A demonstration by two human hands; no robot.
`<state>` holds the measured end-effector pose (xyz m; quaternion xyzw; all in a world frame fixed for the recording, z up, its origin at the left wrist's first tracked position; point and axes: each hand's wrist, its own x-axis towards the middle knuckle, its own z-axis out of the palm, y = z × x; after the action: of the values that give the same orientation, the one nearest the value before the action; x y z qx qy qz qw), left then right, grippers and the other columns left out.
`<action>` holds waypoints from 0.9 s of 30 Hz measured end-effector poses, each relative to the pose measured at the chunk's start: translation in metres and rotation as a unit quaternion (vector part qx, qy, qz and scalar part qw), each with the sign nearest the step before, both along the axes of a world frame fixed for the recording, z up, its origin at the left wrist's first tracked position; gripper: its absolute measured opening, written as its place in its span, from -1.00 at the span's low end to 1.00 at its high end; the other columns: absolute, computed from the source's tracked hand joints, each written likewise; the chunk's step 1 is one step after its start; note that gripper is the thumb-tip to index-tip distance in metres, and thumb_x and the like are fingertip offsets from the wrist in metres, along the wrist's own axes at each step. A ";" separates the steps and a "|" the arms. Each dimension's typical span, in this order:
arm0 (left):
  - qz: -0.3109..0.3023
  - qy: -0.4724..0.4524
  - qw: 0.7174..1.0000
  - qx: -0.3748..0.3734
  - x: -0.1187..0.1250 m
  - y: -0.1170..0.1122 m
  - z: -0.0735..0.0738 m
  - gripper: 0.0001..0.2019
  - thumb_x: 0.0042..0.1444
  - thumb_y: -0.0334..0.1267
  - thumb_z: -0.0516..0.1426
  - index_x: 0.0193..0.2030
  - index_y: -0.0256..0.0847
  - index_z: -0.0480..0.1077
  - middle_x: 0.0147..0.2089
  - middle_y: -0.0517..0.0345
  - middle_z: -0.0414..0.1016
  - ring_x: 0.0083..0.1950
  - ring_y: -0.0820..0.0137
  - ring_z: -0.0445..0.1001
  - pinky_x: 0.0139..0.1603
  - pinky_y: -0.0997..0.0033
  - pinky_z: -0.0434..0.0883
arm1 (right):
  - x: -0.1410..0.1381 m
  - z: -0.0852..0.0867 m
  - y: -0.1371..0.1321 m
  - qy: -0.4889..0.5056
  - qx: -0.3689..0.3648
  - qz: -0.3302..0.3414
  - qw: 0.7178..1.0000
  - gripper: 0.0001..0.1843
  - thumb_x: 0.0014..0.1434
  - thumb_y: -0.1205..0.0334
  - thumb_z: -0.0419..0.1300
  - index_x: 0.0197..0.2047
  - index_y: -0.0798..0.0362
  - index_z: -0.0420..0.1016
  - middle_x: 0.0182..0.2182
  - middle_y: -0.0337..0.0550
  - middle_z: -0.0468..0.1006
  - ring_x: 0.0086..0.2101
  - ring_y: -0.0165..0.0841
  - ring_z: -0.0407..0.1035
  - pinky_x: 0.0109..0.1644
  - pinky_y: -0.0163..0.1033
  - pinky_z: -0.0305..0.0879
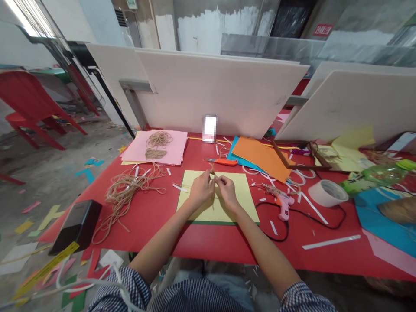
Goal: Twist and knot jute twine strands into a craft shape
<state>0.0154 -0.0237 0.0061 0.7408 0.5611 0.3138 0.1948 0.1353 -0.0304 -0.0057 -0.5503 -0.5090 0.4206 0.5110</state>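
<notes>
Above a yellow sheet of paper (234, 212), my left hand (201, 188) pinches a short piece of brown twine (212, 168). My right hand (227, 191) meets it there, its fingertips closed on the same twine. The shape being worked in it is too small to make out. Left of the sheet lies a loose tangle of twine (128, 190). Beyond that, a coil of twine (159, 139) and a flat twine piece (155, 154) rest on pink paper (177, 147). An orange utility knife (225, 162) lies just past my hands.
A pink glue gun (284, 206) with a black cord is to the right, beside a tape roll (328, 193) and green bottle (377, 177). Orange paper (263, 155) lies behind them. A phone (209, 129) leans at the back. A black box (76, 226) stands at the left edge.
</notes>
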 end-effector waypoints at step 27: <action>-0.072 -0.181 0.973 -0.120 -0.006 0.013 -0.006 -0.58 0.29 -0.04 -0.12 -0.51 -0.20 0.28 -0.54 0.15 0.36 -0.45 0.39 0.34 -0.35 0.42 0.29 | 0.008 0.012 -0.004 -0.139 0.058 0.095 0.984 -0.56 0.25 -0.13 0.04 -0.51 -0.01 0.24 -0.58 -0.28 0.33 -0.52 -0.38 0.16 -0.39 -0.29 0.03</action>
<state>0.0096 -0.0103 0.0001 0.6812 0.4952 0.3585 0.4028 0.1429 -0.0346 0.0062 -0.5220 -0.6485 0.3568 0.4238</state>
